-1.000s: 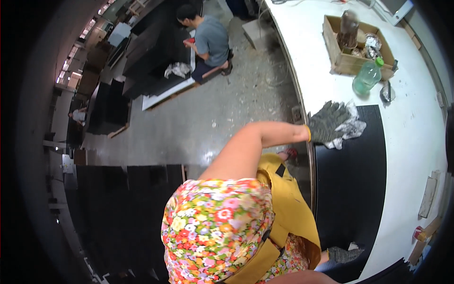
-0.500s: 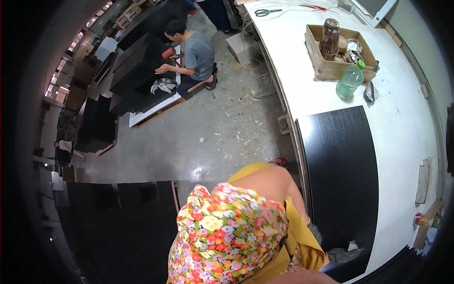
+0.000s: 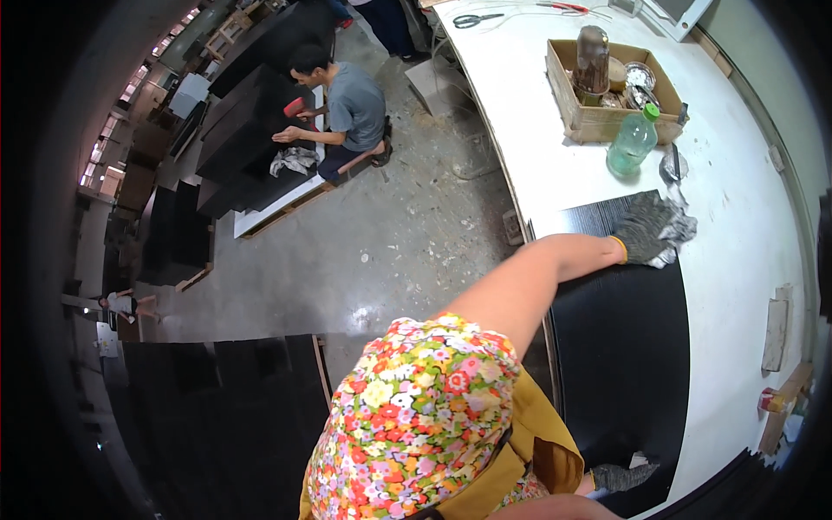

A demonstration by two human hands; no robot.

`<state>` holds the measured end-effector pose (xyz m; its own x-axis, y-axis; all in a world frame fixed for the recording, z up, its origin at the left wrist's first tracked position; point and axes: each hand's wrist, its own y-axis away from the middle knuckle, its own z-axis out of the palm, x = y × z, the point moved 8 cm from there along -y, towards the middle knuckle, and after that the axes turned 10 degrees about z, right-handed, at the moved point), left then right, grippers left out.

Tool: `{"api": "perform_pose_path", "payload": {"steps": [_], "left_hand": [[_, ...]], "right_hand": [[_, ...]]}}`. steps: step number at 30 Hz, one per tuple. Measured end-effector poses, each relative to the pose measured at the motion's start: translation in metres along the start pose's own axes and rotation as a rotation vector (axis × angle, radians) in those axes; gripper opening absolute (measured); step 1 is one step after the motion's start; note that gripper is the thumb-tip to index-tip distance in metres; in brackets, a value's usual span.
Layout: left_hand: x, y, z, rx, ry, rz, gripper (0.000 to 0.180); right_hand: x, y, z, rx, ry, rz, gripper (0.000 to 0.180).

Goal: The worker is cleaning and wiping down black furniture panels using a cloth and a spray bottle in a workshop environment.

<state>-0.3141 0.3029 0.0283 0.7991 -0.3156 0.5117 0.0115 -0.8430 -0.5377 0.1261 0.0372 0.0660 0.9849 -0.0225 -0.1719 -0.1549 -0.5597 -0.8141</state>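
My left hand, in a dark grey knitted glove with a yellow cuff, presses a crumpled white rag on the far right part of a long black wood-grain panel. Its fingers are closed about the rag. Near the panel's close end lies my right hand, gloved in the same grey. A small white scrap shows at its fingers; what it is made of cannot be told. The panel lies flat along the left edge of a white worktable.
Beyond the panel stand a green plastic bottle, a cardboard box of jars and tins, and scissors. A co-worker kneels by black cabinets at the left, holding a red tool. More black furniture stands at lower left.
My left arm has stretched out to the far end of the panel, bringing the rag into sight. My right hand stays near the close end. The whole view has shifted slightly.
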Motion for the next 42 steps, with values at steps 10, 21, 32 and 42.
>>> {"api": "perform_pose_path", "payload": {"steps": [10, 21, 32, 42], "left_hand": [[0.262, 0.143, 0.014, -0.496, 0.553, 0.526, 0.026], [0.109, 0.143, -0.086, -0.225, 0.030, 0.454, 0.076], [-0.087, 0.164, -0.168, 0.005, -0.110, -0.301, 0.061], [0.003, 0.133, -0.219, -0.035, 0.387, -0.385, 0.035]], "right_hand": [[0.074, 0.024, 0.032, 0.167, 0.284, -0.053, 0.033], [0.053, 0.008, 0.027, 0.021, 0.028, 0.158, 0.034], [-0.012, -0.006, 0.063, -0.346, -0.563, 0.783, 0.042], [-0.141, -0.047, 0.093, -0.256, -0.656, 0.036, 0.033]]}}
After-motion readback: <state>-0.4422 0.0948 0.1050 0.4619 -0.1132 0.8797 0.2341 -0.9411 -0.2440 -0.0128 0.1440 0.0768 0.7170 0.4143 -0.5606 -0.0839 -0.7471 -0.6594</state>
